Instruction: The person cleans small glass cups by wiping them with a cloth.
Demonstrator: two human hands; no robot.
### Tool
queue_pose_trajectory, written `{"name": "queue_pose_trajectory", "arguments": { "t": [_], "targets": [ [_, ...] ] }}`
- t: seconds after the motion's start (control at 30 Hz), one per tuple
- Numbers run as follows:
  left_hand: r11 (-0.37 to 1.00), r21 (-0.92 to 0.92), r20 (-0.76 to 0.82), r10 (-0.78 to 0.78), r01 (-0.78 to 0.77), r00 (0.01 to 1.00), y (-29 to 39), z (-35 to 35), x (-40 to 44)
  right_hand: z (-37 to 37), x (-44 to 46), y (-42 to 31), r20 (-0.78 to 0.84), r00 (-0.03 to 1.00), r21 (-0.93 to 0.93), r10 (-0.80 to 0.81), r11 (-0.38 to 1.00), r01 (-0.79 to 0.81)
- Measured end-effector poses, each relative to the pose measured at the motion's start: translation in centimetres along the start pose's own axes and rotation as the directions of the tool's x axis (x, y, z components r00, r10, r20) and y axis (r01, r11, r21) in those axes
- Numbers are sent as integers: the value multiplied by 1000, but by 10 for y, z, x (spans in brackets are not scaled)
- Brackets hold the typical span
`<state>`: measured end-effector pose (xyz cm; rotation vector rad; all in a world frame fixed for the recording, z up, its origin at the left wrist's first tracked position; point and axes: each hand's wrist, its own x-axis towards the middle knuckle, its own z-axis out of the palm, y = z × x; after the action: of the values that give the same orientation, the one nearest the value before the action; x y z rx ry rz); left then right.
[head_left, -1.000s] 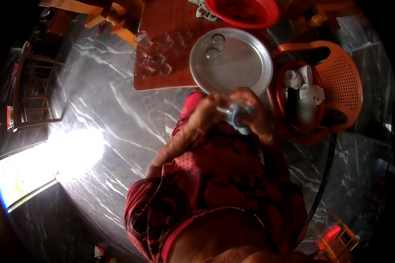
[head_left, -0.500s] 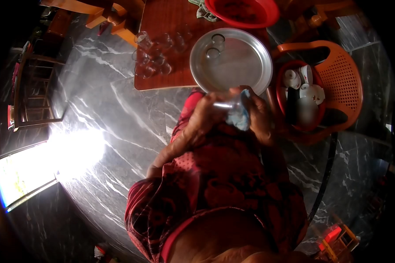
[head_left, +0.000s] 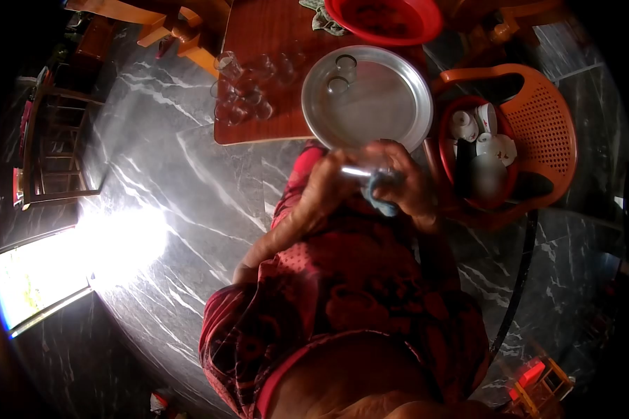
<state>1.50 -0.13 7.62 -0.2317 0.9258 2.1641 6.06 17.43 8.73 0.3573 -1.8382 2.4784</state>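
Observation:
My left hand (head_left: 323, 185) is wrapped round a clear glass (head_left: 356, 170), which catches a bright glint. Facing it, my right hand (head_left: 409, 185) grips a light blue cloth (head_left: 381, 198) pressed against the glass's right end. Both hands are above my lap, just below a round metal tray (head_left: 381, 115). Two glasses (head_left: 338, 84) stand near the tray's upper left. Left of the tray, several clear glasses (head_left: 244, 98) are grouped on the red-brown table (head_left: 272, 24).
A red basin (head_left: 426, 24) and a patterned cloth (head_left: 325, 19) lie at the table's far side. On the right, an orange chair (head_left: 548, 133) bears a red tub (head_left: 508, 192) with white cups (head_left: 493, 146). A wooden rack (head_left: 63, 157) stands at the left.
My right hand and the blue cloth have shifted and turned against the glass. My left hand keeps its hold, nearly in the same place.

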Motion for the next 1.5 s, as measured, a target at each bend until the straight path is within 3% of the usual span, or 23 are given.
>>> {"name": "queue_pose_trajectory", "arguments": {
  "t": [0.03, 0.1, 0.13, 0.17, 0.2, 0.3, 0.43, 0.5, 0.57, 0.6, 0.63, 0.67, 0.7, 0.77, 0.8, 0.83, 1.03, 1.13, 1.2, 1.3, 1.37, 1.47, 1.5],
  "targets": [
    [1000, 0, -1, 0, 0, 1000, 2, -4, 2, 1, 0, 0, -28, 1000, -64, 9, 998, -11],
    [956, 285, 135, 27, -65, 990, 8, -15, 9, 3, 0, -1, -57, 998, -126, 17, 992, -24],
    [956, 285, 135, 26, -64, 990, 5, -14, 12, 6, -1, -3, -112, 993, -364, 26, 929, -65],
    [859, 428, 159, 236, -282, 959, 1, -11, 15, 8, -1, -3, -166, 986, -577, 21, 809, -115],
    [692, 550, 214, 425, -468, 879, -2, -9, 17, 8, -2, 5, -223, 974, -524, 35, 839, -150],
    [523, 682, 320, 414, -511, 852, 6, -16, 17, 11, -3, 13, -287, 948, -386, 136, 890, -244],
    [410, 654, 457, 456, -636, 764, -2, -25, 25, 11, 3, 13, -336, 926, -138, 175, 963, -232],
    [307, 687, 511, 440, -658, 739, 1, -27, 25, 4, 6, 15, -379, 891, -188, 250, 922, -339],
    [202, 709, 564, 414, -676, 715, 6, -24, 21, 0, 6, 22, -347, 920, -147, 181, 959, -244],
    [142, 783, 530, 358, -606, 769, 8, -21, 16, -1, 6, 24, -326, 939, -189, 112, 965, -181],
    [75, 844, 487, 305, -530, 818, 11, -19, 13, 0, 7, 23, -345, 919, -34, 188, 977, -212],
    [75, 845, 486, 308, -530, 818, 14, -16, 12, 1, 8, 21, -362, 894, 123, 263, 965, -233],
    [197, 843, 446, 267, -501, 854, 17, -14, 10, 3, 9, 20, -360, 895, 123, 264, 964, -234],
    [313, 829, 411, 221, -464, 884, 15, -16, 17, 5, 10, 19, -373, 790, 489, 486, 827, -278],
    [488, 676, 441, 333, -552, 834, 5, -21, 27, -2, 7, 27, -335, 768, 581, 545, 762, -287],
    [619, 477, 439, 447, -623, 780, -1, -25, 35, -2, 6, 32, -336, 769, 581, 544, 762, -286],
    [826, 243, 358, 411, -509, 838, -15, -24, 39, 4, 8, 36, -449, 764, 597, 462, 792, -128],
    [946, 147, 262, 243, -288, 934, -13, -32, 38, 5, 10, 35, -414, 816, 472, 404, 861, -188],
    [954, 88, 292, 252, -288, 923, -11, -28, 39, 9, 13, 16, -390, 901, -29, 191, 975, -220],
    [959, 70, 254, 249, -274, 935, -9, -37, 43, -2, 11, 11, -371, 912, -232, 175, 934, -274],
    [985, -101, 327, 166, -141, 930, -4, -46, 45, -13, 11, 11, -375, 927, -403, 22, 897, -184],
    [989, -126, 296, 112, -77, 949, -2, -50, 48, -6, 18, -20, -309, 945, -498, -106, 865, -66],
    [987, -151, 319, 108, -62, 942, -4, -51, 49, 2, 25, -32, -180, 942, -684, -282, 724, 86]
  ]
}}
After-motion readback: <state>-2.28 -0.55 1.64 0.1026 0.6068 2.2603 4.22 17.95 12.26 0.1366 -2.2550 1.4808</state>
